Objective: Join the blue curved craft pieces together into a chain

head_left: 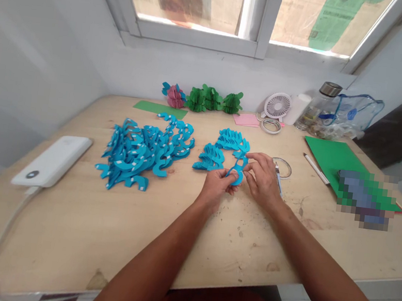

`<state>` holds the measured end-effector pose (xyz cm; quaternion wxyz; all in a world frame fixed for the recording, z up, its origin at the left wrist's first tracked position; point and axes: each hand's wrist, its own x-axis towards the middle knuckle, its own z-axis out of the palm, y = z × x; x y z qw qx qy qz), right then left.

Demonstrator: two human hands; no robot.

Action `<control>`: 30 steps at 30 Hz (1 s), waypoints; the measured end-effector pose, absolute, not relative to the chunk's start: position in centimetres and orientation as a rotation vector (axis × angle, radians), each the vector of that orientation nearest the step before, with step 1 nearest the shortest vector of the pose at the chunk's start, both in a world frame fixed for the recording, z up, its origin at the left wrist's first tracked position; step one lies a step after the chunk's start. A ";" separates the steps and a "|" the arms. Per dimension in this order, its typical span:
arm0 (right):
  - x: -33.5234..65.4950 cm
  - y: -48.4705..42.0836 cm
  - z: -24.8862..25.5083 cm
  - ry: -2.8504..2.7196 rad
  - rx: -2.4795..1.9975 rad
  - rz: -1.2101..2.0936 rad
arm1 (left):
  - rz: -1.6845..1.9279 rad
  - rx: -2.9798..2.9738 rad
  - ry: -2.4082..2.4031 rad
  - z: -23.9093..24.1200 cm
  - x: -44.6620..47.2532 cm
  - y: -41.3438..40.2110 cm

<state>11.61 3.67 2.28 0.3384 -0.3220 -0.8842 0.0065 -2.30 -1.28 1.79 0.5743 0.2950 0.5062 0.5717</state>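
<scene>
My left hand (pixel 218 188) pinches a curved blue paper cutout (pixel 239 175) between thumb and fingers, just above the table. On its right side, my right hand (pixel 261 177) has bent fingers at the cutout's edge, their tips closed on it. Right behind the hands lie two folded, fanned stacks of blue paper pieces, a nearer stack (pixel 210 157) and a farther stack (pixel 232 139). To the left spreads a large heap of similar blue cutouts (pixel 142 150), many with small white patches. Part of a blue-and-white cutter-like tool (pixel 278 180) shows beside my right hand.
A white power bank (pixel 53 160) with a cable lies left. Paper figures (pixel 211 98), a small fan (pixel 278 105), a tape roll (pixel 270 126) and a glass bottle (pixel 318 106) line the back. Green sheets (pixel 335 159) and a pen (pixel 316 168) lie right.
</scene>
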 end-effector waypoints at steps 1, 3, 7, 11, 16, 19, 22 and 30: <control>11.6 3.7 2.2 -2.285 -0.849 0.029 | 1.341 0.690 1.189 1.7 -2.3 -1.3; 11.7 3.8 2.2 -2.265 -0.859 0.033 | 1.338 0.686 1.193 1.7 -2.3 -1.3; 11.6 3.7 2.4 -2.303 -0.828 0.010 | 1.336 0.688 1.198 1.6 -2.3 -1.2; 11.5 3.5 2.5 -2.325 -0.805 -0.026 | 1.331 0.697 1.205 1.5 -2.3 -1.2; 11.4 3.4 2.6 -2.371 -0.805 -0.035 | 1.338 0.692 1.189 1.5 -2.3 -1.2; 11.5 3.5 2.6 -2.396 -0.793 -0.025 | 1.343 0.676 1.178 1.6 -2.3 -1.2; 11.6 3.6 2.5 -2.413 -0.786 -0.027 | 1.341 0.674 1.178 1.6 -2.3 -1.2; 11.7 3.6 2.6 -2.426 -0.783 -0.042 | 1.337 0.703 1.168 1.5 -2.4 -1.2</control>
